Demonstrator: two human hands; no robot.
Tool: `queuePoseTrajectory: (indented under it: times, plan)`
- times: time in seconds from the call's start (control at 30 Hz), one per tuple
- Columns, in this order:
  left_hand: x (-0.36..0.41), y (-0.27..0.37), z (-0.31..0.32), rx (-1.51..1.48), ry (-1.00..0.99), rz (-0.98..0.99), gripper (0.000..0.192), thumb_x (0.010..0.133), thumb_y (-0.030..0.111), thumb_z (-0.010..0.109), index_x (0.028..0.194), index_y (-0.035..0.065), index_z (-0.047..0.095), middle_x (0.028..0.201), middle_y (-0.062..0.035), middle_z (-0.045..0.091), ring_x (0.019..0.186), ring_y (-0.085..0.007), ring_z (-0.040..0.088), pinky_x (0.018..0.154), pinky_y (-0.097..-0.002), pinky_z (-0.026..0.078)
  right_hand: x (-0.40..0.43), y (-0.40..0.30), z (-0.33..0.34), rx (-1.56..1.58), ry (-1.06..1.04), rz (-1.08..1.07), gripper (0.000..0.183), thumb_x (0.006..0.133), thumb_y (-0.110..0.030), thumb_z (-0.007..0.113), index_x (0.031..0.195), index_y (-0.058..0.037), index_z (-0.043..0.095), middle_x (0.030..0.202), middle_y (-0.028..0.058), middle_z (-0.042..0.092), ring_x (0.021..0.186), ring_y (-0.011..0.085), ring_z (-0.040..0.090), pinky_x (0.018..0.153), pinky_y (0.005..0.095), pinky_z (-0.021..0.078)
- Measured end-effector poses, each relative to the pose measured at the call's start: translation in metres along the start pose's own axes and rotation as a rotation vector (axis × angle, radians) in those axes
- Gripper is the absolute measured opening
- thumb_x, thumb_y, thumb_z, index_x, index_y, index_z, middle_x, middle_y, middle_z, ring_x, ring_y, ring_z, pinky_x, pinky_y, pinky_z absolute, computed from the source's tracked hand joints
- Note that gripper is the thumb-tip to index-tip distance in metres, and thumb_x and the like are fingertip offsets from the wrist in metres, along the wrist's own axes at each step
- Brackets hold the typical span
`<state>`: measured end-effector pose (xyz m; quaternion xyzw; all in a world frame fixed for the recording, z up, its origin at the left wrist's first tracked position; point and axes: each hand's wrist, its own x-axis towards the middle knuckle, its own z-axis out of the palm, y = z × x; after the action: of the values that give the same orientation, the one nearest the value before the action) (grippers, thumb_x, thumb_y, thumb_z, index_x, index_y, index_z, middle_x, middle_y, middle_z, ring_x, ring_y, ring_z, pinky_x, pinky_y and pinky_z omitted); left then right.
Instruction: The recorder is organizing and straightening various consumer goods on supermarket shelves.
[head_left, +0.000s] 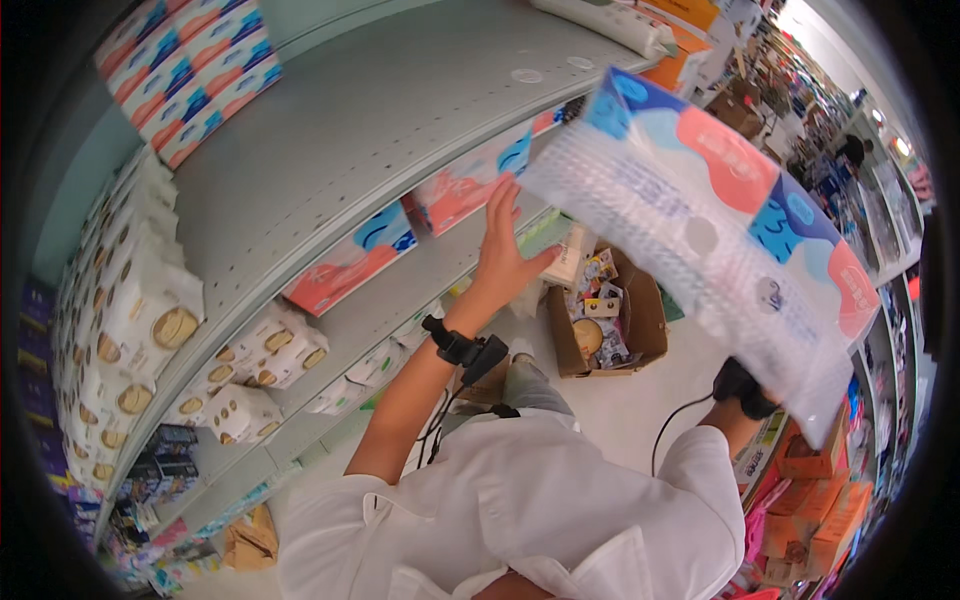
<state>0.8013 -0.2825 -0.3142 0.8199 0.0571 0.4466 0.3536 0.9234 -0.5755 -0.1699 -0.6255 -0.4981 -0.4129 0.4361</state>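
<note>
A large plastic-wrapped multipack of tissues (705, 232), patterned in blue, coral and white, is held up tilted at the right. My right hand (766, 400) supports it from behind and below; its fingers are hidden by the pack, and a black strap circles the wrist. My left hand (506, 251) holds nothing, its fingers spread near the pack's left end and in front of the shelf edge. Similar coral and blue tissue packs (352, 259) lie on the shelf level below. More of them form a stack (191, 71) at the far left of the upper shelf (360, 120).
White toilet-roll packs (124, 330) line the left shelf end. On the floor ahead stands an open cardboard box (649, 330) of mixed goods. Orange boxes (814, 517) are piled at the right. A cable (664, 427) hangs from my right wrist. Another person (853, 152) is far back.
</note>
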Motion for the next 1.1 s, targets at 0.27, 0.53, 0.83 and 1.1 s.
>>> queuePoseTrajectory:
  times: [0.27,0.53,0.83,1.1]
  plan:
    - [0.023,-0.024,0.086,-0.691,-0.43,-0.167,0.092,0.066,0.015,0.072,0.136,0.0055,0.014,0.126,-0.0192,0.041,0.11,-0.024,0.048,0.091,-0.0332,0.038,-0.053,0.054,-0.005,0.178,-0.228,0.392,0.065,0.057,-0.017,0.077,0.111,-0.0032,0.045,0.114,0.0117,0.043,0.111,0.026,0.042,0.103,0.0429,0.0233]
    - [0.048,-0.049,0.083,-0.345,-0.2,-0.311,0.089,0.061,0.009,0.074,0.131,0.0029,0.02,0.119,-0.0162,0.045,0.106,-0.0238,0.049,0.093,-0.034,0.037,-0.035,0.19,0.1,0.359,-0.4,0.311,0.066,0.061,-0.009,0.074,0.119,-0.0025,0.043,0.119,0.0127,0.044,0.113,0.0243,0.043,0.096,0.0345,0.0319]
    - [0.111,-0.063,0.12,-0.048,0.163,-0.273,0.09,0.059,0.004,0.076,0.129,0.0012,0.02,0.13,-0.0172,0.032,0.119,-0.0281,0.038,0.094,-0.0398,0.039,-0.045,0.312,0.263,0.93,-0.556,0.735,0.054,0.065,0.001,0.064,0.115,0.001,0.044,0.114,0.0086,0.05,0.105,0.0178,0.049,0.087,0.0307,0.0413]
    - [0.138,-0.081,0.152,0.568,0.318,-0.343,0.07,0.074,0.023,0.065,0.128,-0.0032,0.028,0.124,-0.026,0.038,0.108,-0.0412,0.042,0.088,-0.0429,0.039,-0.036,0.328,0.358,0.874,-0.267,0.655,0.076,0.065,-0.009,0.065,0.129,0.0011,0.024,0.123,0.0154,0.039,0.113,0.0256,0.041,0.093,0.0344,0.034]
